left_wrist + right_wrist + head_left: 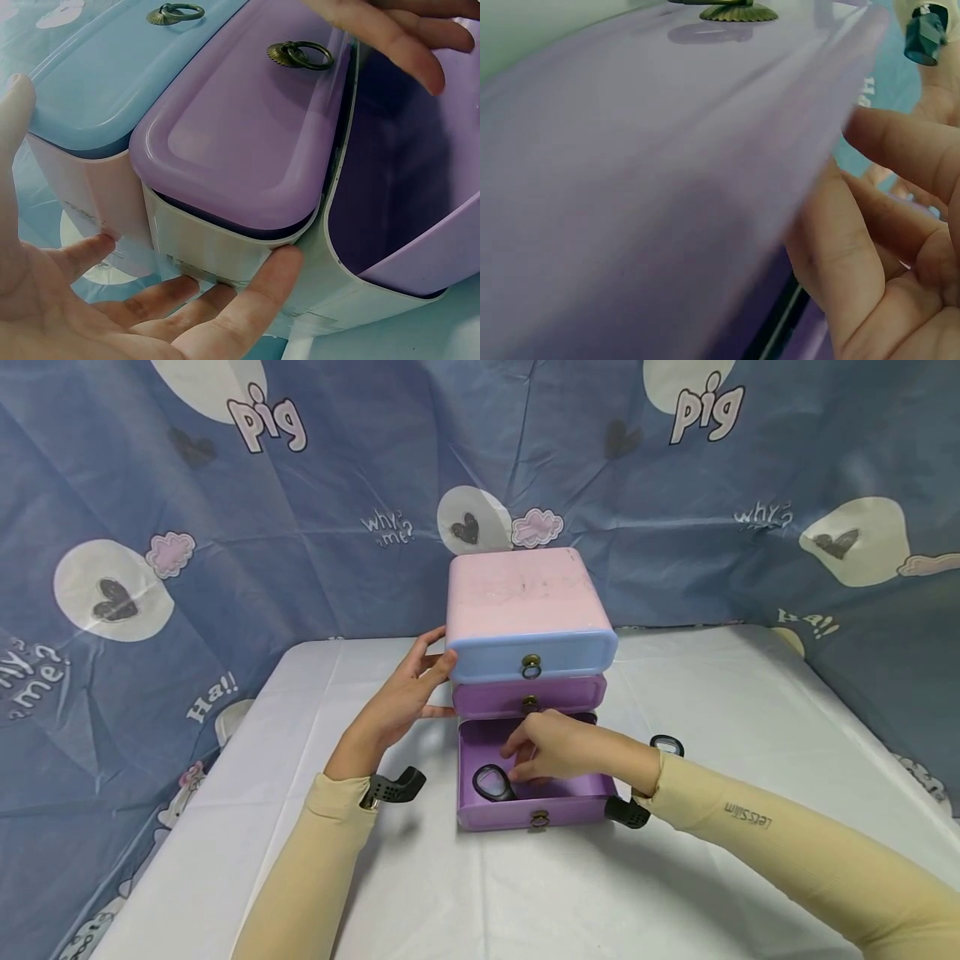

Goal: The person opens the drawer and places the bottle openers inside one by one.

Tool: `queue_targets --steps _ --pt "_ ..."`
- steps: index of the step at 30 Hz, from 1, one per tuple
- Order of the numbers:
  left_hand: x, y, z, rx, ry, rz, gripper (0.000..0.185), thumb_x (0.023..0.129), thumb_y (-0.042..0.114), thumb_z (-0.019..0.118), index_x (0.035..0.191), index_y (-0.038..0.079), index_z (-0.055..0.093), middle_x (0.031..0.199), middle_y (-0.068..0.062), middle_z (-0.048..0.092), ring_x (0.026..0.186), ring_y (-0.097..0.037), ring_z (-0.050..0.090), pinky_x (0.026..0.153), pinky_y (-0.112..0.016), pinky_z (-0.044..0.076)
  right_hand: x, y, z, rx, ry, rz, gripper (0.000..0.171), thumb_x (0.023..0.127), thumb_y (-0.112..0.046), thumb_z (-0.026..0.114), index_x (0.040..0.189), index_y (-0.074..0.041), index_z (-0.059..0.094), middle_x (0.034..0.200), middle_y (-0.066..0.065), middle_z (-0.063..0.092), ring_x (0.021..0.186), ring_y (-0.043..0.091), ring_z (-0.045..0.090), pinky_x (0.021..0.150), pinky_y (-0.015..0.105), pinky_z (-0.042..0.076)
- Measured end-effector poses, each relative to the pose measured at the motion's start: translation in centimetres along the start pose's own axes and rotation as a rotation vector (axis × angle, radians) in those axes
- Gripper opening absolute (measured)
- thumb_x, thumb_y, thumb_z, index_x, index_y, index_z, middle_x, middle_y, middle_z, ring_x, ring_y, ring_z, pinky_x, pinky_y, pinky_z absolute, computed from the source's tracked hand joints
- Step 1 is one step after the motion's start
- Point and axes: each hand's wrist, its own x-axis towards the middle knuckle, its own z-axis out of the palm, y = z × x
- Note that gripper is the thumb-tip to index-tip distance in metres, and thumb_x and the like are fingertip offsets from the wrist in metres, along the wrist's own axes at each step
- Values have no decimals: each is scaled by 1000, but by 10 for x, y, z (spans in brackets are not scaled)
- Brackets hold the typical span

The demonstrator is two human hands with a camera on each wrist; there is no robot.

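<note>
A small drawer cabinet (517,593) with a pink top stands on the table, its bottom purple drawer (480,814) pulled out. Inside that drawer lies a black-rimmed oval item (492,782) with a pale, see-through-looking middle; its kind is unclear. My right hand (551,745) reaches into the drawer with loosely bent fingers, thumb close beside the item; no held thing shows between the fingers (847,247). My left hand (405,693) is spread against the cabinet's left side, thumb near the blue top drawer (487,660). In the left wrist view, its fingertips (281,262) touch the casing.
The middle purple drawer (480,697) is closed, with a brass ring pull (300,55). A similar black-rimmed item (667,745) shows beyond my right wrist. White cloth covers the table (405,893), and a blue printed curtain (360,485) hangs behind.
</note>
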Motion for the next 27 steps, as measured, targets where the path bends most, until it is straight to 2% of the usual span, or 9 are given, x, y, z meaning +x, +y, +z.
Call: queue_targets --steps 4,9,16,20,24,27 --pt "0 0 0 -2 0 2 76 107 59 58 170 39 20 168 -16 31 158 -39 35 103 -65 57 -9 4 -5 30 8 5 35 98 -18 82 126 1 76 89 -2 80 72 9 74 73 22 61" --pt "1 0 -1 3 2 5 78 106 61 59 170 39 19 167 -16 31 158 -38 37 103 -64 58 -23 9 -14 119 19 18 33 98 -17 81 125 2 76 93 2 78 79 18 78 73 25 64" --pt "1 0 -1 -1 2 2 80 105 61 59 170 39 19 167 -16 31 158 -38 36 103 -65 58 -46 16 -29 199 45 -9 32 98 -16 80 125 1 75 96 6 78 77 15 72 75 33 66" --pt "1 -1 0 -1 0 2 80 105 62 59 170 39 19 167 -16 31 158 -38 36 103 -65 57 -59 20 -37 220 68 -3 33 99 -18 79 126 0 74 101 8 78 85 19 75 79 39 67" --pt "1 0 0 1 -2 4 79 105 61 59 170 39 19 167 -16 31 158 -38 36 103 -65 57 -72 25 -45 233 99 16 33 100 -19 79 128 -2 74 107 8 78 94 23 77 79 36 67" --pt "1 0 -1 2 -4 6 77 106 59 58 170 39 19 167 -16 31 158 -38 37 103 -65 57 -82 29 -52 256 119 43 34 101 -20 78 129 -3 74 119 11 77 101 24 78 80 33 67"
